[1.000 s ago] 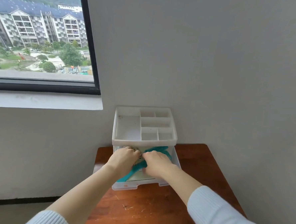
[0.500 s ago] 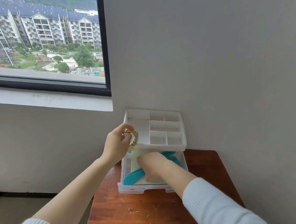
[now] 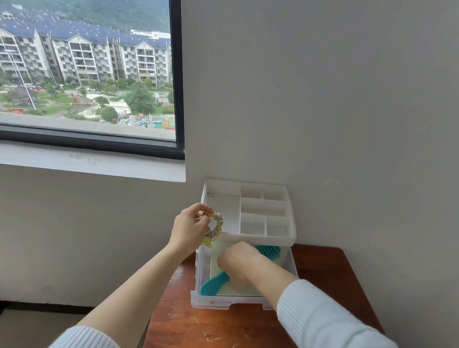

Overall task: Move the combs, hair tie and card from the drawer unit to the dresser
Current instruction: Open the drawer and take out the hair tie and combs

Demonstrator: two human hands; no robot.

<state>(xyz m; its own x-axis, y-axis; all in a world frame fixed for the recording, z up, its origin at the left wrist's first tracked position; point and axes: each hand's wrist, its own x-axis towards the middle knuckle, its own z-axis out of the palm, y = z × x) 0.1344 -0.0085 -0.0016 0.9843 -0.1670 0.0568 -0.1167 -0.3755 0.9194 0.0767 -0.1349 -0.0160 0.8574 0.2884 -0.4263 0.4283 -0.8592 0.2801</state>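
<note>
Left hand up beside the drawer unit, pinching the hair tie; right hand down in the open drawer, closed over a teal comb

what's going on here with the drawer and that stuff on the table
A person is emptying the open drawer of a small white drawer unit on a wooden dresser. The left hand holds a hair tie lifted beside the unit. The right hand reaches into the drawer onto a teal comb and pale card.
</note>
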